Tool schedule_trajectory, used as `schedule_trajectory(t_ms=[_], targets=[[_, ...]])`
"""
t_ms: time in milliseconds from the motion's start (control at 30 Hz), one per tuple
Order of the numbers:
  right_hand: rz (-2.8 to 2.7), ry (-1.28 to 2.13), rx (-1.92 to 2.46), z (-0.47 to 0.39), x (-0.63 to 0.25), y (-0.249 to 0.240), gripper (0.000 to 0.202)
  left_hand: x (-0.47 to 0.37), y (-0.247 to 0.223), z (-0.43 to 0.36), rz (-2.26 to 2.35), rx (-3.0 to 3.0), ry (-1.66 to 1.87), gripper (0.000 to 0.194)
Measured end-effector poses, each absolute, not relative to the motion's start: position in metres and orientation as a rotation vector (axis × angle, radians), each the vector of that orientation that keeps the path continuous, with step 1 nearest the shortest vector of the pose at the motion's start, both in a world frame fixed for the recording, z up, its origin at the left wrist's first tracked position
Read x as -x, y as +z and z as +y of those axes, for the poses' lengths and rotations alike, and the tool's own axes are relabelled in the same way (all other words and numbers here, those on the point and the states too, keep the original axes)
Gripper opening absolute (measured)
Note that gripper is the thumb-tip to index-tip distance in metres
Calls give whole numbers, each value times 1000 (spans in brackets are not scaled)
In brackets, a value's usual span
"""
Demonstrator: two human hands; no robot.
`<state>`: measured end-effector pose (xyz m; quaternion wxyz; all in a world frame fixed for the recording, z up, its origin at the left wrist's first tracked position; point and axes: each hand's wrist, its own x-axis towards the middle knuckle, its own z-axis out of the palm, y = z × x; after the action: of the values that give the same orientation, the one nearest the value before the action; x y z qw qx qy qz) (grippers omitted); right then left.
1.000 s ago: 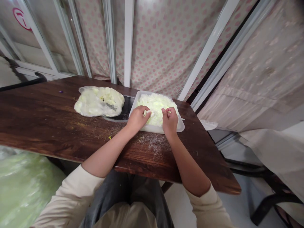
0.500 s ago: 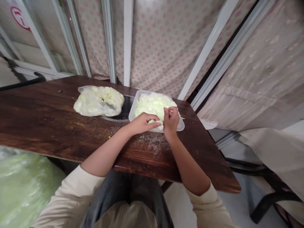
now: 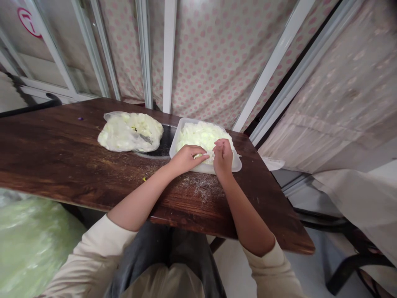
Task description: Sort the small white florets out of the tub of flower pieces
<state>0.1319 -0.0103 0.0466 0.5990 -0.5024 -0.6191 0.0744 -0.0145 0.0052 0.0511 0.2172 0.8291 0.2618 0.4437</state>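
A translucent white plastic tray [image 3: 236, 165] is heaped with pale, yellow-white shredded pieces [image 3: 198, 134], whose exact kind I cannot tell. Over its near edge my left hand [image 3: 189, 158] curls its thumb and fingers around a small pale green-white piece [image 3: 197, 156]. My right hand [image 3: 223, 155] is just to the right, above the tray, its fingers bent in and closed. What lies in those fingers, if anything, is hidden. Both hands are close together but apart.
A clear plastic bag [image 3: 116, 136] of similar pale pieces rests left of the tray, partly over a dark round plate [image 3: 167, 138]. White crumbs dust the wooden table [image 3: 77, 165]. A large green plastic bag [image 3: 34, 244] stands lower left; a polka-dot curtain [image 3: 204, 62] hangs behind.
My left hand has risen slightly, and less of the pale piece shows in it. My right hand has turned slightly, its fingers still bent. Tray and bag stay in place.
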Motion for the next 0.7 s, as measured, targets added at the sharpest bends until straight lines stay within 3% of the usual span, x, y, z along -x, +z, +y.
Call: schedule_trajectory(t_ms=[133,567,700], targets=[[-1656,316,1144,-4,-136,50,28,16,52,10,939,-2109,1456,19],[-1618,364,1150,3,-139,45,16,17,50,12,1012,-2205,1341,25],[-1580,347,1217,1,-140,46,21,17,51,13,1082,-2111,1407,24]])
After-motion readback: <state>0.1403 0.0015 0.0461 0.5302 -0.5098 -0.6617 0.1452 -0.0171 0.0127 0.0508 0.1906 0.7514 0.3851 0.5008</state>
